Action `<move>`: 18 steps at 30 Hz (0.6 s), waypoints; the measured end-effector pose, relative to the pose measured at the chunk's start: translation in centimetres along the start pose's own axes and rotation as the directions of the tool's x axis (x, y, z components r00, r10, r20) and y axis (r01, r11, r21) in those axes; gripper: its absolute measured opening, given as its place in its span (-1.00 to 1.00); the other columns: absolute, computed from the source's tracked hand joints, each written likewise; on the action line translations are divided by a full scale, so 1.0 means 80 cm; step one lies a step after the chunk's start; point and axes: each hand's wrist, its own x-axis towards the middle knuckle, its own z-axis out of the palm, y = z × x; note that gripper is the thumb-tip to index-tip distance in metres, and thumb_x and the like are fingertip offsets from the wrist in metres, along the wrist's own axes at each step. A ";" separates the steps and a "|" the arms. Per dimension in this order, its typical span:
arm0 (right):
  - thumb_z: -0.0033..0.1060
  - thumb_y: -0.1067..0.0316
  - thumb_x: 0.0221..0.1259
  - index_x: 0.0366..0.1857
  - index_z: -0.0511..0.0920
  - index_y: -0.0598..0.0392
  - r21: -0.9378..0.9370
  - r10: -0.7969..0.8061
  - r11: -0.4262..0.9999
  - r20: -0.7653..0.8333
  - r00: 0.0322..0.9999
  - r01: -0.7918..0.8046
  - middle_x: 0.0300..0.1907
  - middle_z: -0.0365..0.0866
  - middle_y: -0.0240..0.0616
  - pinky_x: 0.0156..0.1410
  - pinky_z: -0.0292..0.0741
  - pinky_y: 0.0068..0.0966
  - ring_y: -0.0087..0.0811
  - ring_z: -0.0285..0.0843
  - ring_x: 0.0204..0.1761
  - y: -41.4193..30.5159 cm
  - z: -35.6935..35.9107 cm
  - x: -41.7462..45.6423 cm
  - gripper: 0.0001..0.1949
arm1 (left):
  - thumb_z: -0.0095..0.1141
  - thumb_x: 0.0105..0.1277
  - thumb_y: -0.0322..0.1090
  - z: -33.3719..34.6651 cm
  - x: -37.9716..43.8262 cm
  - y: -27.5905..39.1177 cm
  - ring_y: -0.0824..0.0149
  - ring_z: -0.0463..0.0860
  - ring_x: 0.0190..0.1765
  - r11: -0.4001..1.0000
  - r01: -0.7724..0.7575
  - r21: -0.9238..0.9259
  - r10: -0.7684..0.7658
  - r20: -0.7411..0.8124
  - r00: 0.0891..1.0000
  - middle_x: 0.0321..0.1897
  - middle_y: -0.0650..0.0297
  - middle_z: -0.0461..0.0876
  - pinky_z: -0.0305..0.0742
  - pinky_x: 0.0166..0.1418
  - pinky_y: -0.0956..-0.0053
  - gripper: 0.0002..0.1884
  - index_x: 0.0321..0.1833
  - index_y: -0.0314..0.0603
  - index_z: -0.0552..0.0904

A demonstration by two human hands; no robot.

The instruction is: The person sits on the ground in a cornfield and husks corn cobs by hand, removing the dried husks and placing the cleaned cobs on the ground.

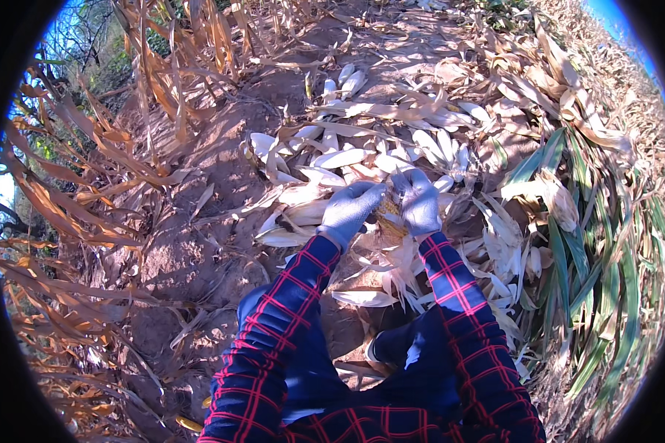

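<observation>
Both hands wear pale grey gloves and meet around an ear of corn (389,217) with yellow kernels, in front of the body. My left hand (353,210) grips the ear from the left side. On its right side, my right hand (417,200) closes over the upper part, its fingertips near the ear's far end. Loose pale husks (402,266) hang or lie just below the ear; whether they are still attached I cannot tell. Many dry corn husks (341,159) lie on the soil beyond the hands.
Dry standing corn leaves (83,160) line the left side. A heap of cut stalks with green leaves (582,266) lies to the right. A yellow ear (189,424) rests on the soil at lower left. A shoe (372,349) shows between the legs.
</observation>
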 end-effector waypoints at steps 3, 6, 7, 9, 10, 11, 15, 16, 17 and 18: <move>0.23 0.21 0.21 -0.47 0.55 0.19 -0.191 -0.088 0.979 -0.083 0.993 0.071 -0.58 0.56 -0.22 -0.33 0.45 -0.45 -0.39 0.52 -0.51 -0.029 0.005 -0.004 -0.76 | 0.16 0.26 -0.01 -0.006 -0.010 0.008 0.39 0.68 -0.46 0.986 0.160 0.048 -0.163 0.073 0.984 -0.32 0.20 0.66 0.56 -0.52 0.54 -0.54 0.02 -0.27 0.57; 0.19 0.26 0.25 -0.43 0.55 0.19 0.041 0.109 0.994 -0.155 0.982 -0.104 -0.57 0.51 -0.36 -0.37 0.39 -0.55 -0.54 0.44 -0.51 -0.042 -0.009 0.004 -0.80 | 0.21 0.21 -0.06 -0.015 -0.003 -0.007 0.35 0.70 -0.47 0.956 0.277 0.100 -0.292 0.190 0.937 -0.26 0.17 0.66 0.57 -0.55 0.52 -0.53 0.04 -0.28 0.55; 0.19 0.27 0.25 -0.41 0.55 0.17 0.164 0.155 0.978 -0.136 0.979 -0.132 -0.57 0.49 -0.40 -0.38 0.37 -0.57 -0.57 0.41 -0.51 -0.048 -0.010 0.003 -0.81 | 0.21 0.22 -0.07 -0.013 -0.005 -0.009 0.34 0.70 -0.46 0.949 0.274 0.157 -0.306 0.235 0.923 -0.24 0.15 0.66 0.57 -0.54 0.53 -0.52 0.08 -0.26 0.53; 0.19 0.28 0.25 -0.38 0.55 0.15 0.396 0.241 0.899 -0.092 0.966 -0.186 -0.56 0.45 -0.47 -0.40 0.33 -0.62 -0.63 0.35 -0.51 -0.054 -0.014 0.001 -0.83 | 0.20 0.23 -0.10 -0.004 -0.008 -0.007 0.33 0.69 -0.44 0.928 0.255 0.271 -0.338 0.329 0.882 -0.20 0.11 0.66 0.57 -0.52 0.54 -0.48 0.18 -0.24 0.49; 0.18 0.29 0.25 -0.36 0.55 0.12 0.035 -0.120 0.992 -0.090 0.989 0.123 -0.55 0.44 -0.49 -0.41 0.32 -0.63 -0.65 0.34 -0.52 -0.038 -0.018 0.004 -0.86 | 0.23 0.21 -0.06 0.003 -0.012 0.007 0.30 0.71 -0.32 0.891 0.279 0.359 -0.405 0.349 0.845 -0.18 0.11 0.66 0.61 -0.35 0.43 -0.45 0.18 -0.23 0.50; 0.17 0.30 0.26 -0.34 0.56 0.10 -0.321 -0.465 0.849 -0.073 0.882 0.421 -0.55 0.43 -0.51 -0.43 0.31 -0.65 -0.67 0.33 -0.54 -0.022 -0.023 0.007 -0.88 | 0.24 0.20 -0.06 0.010 -0.003 -0.007 0.29 0.70 -0.26 0.884 0.182 0.430 -0.360 0.381 0.852 -0.17 0.12 0.66 0.60 -0.26 0.41 -0.44 0.18 -0.24 0.50; 0.11 0.30 0.30 -0.31 0.58 0.11 -0.338 -0.498 0.837 -0.145 0.855 0.430 -0.47 0.51 -0.44 -0.39 0.38 -0.62 -0.60 0.44 -0.45 -0.037 -0.017 0.005 -0.87 | 0.30 0.10 0.02 0.010 0.002 -0.039 0.19 0.66 -0.04 0.792 -0.083 0.605 -0.201 0.387 0.900 -0.12 0.07 0.66 0.49 0.08 0.36 -0.35 0.18 -0.23 0.50; 0.09 0.30 0.32 -0.30 0.59 0.12 -0.016 -0.210 0.977 -0.254 0.944 0.213 -0.44 0.54 -0.42 -0.38 0.40 -0.61 -0.58 0.48 -0.42 -0.036 -0.023 0.010 -0.86 | 0.31 0.06 0.03 0.011 -0.003 -0.034 0.16 0.66 -0.05 0.736 -0.168 0.656 -0.104 0.355 0.929 -0.11 0.05 0.66 0.50 0.07 0.35 -0.33 0.18 -0.23 0.50; 0.07 0.28 0.33 -0.26 0.60 0.15 0.263 0.035 0.964 -0.267 0.963 0.038 -0.38 0.57 -0.38 -0.33 0.43 -0.59 -0.54 0.50 -0.38 -0.029 -0.042 0.022 -0.82 | 0.33 0.03 0.04 0.011 -0.005 -0.032 0.13 0.66 -0.05 0.667 -0.245 0.704 -0.003 0.330 0.944 -0.09 0.03 0.66 0.51 0.06 0.35 -0.31 0.18 -0.22 0.50; 0.05 0.26 0.34 -0.23 0.61 0.19 0.539 0.274 0.836 -0.256 0.927 -0.099 -0.33 0.61 -0.34 -0.28 0.45 -0.57 -0.50 0.52 -0.35 -0.028 -0.056 0.034 -0.78 | 0.34 -0.04 0.09 0.006 -0.009 -0.030 0.07 0.65 -0.04 0.622 -0.224 0.751 -0.022 0.302 0.953 -0.07 0.02 0.64 0.51 0.06 0.32 -0.27 0.20 -0.14 0.50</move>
